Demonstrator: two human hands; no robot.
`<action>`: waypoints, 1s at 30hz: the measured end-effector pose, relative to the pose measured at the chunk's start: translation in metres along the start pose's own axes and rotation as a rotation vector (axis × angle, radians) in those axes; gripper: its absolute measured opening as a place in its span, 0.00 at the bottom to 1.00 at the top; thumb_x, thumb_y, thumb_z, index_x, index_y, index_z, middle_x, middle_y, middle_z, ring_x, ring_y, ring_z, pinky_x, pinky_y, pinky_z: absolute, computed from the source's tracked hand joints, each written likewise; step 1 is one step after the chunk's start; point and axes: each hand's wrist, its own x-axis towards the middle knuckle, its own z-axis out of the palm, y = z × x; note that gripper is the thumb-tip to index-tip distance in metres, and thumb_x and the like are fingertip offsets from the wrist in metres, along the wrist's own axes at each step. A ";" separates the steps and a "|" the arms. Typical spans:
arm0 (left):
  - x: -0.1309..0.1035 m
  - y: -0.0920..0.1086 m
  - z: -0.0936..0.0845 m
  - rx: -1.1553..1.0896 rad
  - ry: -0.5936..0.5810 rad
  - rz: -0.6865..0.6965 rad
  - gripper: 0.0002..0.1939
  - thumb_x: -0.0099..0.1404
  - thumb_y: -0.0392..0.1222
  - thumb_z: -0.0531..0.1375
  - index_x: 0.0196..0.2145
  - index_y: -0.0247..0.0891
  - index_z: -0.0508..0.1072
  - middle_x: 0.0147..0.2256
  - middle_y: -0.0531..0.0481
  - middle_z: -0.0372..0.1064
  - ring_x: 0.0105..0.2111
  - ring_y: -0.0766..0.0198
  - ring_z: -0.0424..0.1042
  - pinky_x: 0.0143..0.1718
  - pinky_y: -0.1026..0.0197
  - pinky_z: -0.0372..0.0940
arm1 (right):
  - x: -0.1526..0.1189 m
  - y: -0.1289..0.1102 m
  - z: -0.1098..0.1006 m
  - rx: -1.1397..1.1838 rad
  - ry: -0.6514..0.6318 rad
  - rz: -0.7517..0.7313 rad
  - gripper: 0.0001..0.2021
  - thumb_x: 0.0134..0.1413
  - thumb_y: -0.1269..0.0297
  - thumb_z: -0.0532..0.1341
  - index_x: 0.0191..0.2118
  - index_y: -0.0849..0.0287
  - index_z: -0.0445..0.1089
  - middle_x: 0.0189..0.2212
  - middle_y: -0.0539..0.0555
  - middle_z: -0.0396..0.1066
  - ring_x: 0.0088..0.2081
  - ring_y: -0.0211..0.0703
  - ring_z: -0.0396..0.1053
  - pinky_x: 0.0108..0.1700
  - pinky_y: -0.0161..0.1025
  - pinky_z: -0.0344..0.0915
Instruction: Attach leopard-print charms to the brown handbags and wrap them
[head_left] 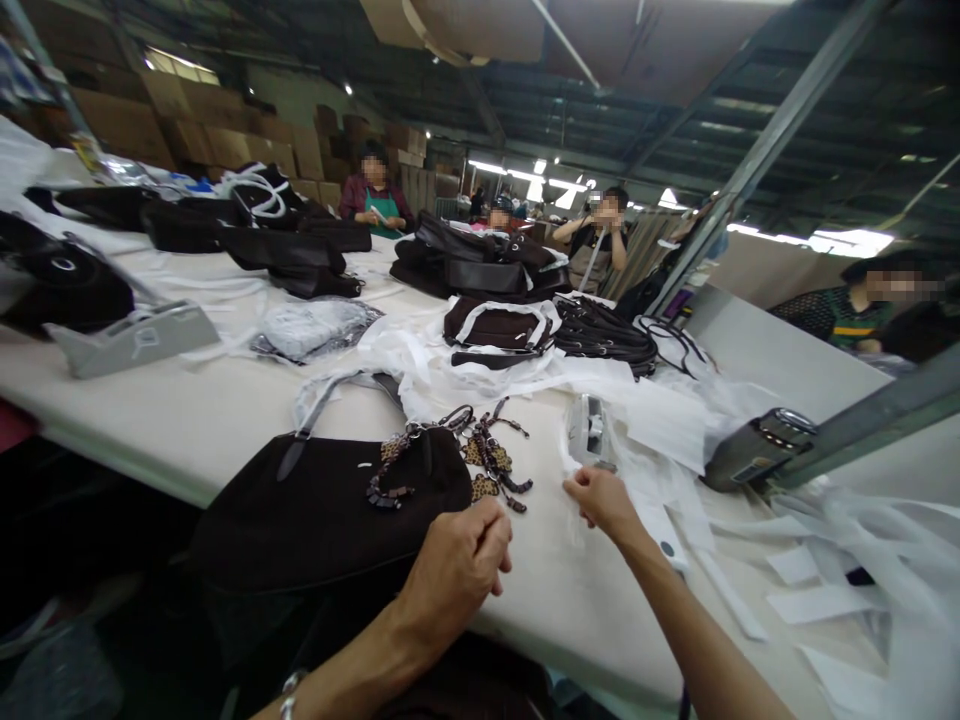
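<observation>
My left hand [459, 555] is closed, its fingers curled in beside the right edge of a dark brown handbag [322, 535]; whatever they hold, if anything, is hidden. The handbag lies at the table's front edge, its strap [300, 440] partly wrapped in white paper. Beaded charms with leopard-print pieces [491, 460] lie at the bag's right, and one beaded strand [386, 490] hangs over its front. My right hand [604, 500] is pinched closed just in front of a grey tape dispenser [589, 430]; I cannot make out anything between the fingertips.
Dark bags [480, 260] are piled further back, near a bundle of black straps [604, 335]. A dark flask [761, 450] stands at right by a slanting metal post [870, 420]. White paper strips [727, 590] litter the right side. A grey dispenser [139, 340] sits at left. Several people work beyond.
</observation>
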 end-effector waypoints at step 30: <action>-0.004 -0.001 -0.086 -0.132 -0.270 -0.191 0.16 0.67 0.51 0.51 0.32 0.36 0.70 0.25 0.51 0.71 0.16 0.69 0.66 0.16 0.69 0.57 | -0.067 -0.175 0.012 1.277 -0.557 -0.064 0.20 0.37 0.56 0.75 0.36 0.60 0.75 0.31 0.53 0.75 0.32 0.40 0.75 0.41 0.41 0.75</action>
